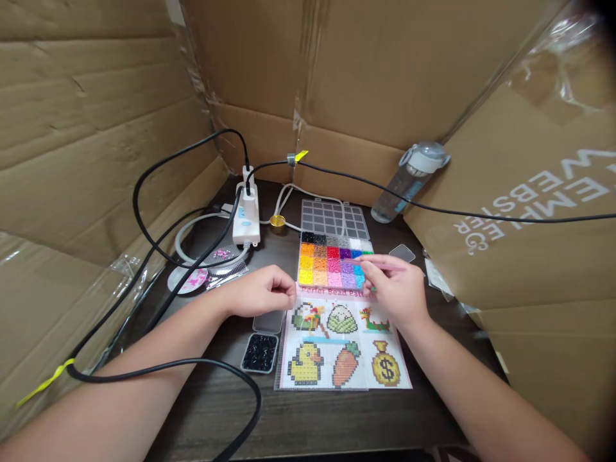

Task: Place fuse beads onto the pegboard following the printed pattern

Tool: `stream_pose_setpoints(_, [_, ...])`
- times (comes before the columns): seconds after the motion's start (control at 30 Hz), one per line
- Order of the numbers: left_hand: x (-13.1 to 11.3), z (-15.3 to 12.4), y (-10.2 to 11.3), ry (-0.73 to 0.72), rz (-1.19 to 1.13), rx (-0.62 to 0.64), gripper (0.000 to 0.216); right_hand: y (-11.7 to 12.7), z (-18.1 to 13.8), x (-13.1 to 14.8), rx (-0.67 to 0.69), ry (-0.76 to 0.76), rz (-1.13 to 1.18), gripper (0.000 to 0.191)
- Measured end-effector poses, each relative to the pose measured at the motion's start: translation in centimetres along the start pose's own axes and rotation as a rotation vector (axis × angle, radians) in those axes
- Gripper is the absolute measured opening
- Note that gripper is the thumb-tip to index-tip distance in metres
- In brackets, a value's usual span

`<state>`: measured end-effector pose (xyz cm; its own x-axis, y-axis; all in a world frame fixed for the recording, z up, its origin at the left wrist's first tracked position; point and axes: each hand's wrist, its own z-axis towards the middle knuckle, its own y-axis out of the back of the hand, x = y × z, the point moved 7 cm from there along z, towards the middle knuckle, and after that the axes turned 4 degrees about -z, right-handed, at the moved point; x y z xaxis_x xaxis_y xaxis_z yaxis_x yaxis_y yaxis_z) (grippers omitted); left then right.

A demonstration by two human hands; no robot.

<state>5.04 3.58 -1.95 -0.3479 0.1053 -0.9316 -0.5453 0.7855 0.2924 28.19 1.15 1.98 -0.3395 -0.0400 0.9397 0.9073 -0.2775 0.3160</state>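
Observation:
Pink tweezers are held in my right hand, their tips over the purple compartments of the bead box. This clear box carries small beads sorted by colour, and its gridded lid lies folded back. My left hand is closed, thumb against curled fingers, at the upper left of the pattern sheet; whatever it pinches is hidden. On the sheet are printed bead pictures, among them a duck, a carrot and a money bag. A clear pegboard appears to lie over it. A small box of black beads stands to its left.
A white power strip with black cables sits at the back left; one cable loops across the front. A gold cup, a round dish with pink pieces and a water bottle stand around. Cardboard walls enclose the table.

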Motion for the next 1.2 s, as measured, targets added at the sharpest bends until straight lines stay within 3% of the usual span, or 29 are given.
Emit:
stream_pose_setpoints(0.13, [0.0,-0.1,0.0,0.009,0.013,0.009,0.022,-1.1,2.3,-0.6,-0.061,-0.01,0.056,0.022])
stream_pose_setpoints(0.33, [-0.4,-0.1,-0.1,0.007,0.005,0.016,0.023,-3.0,2.3,-3.1,-0.092,-0.086,0.071,0.029])
stream_pose_setpoints(1.2, [-0.3,0.0,-0.2,0.01,-0.004,0.015,0.023,-2.8,2.4,-3.3,-0.088,-0.086,0.065,0.027])
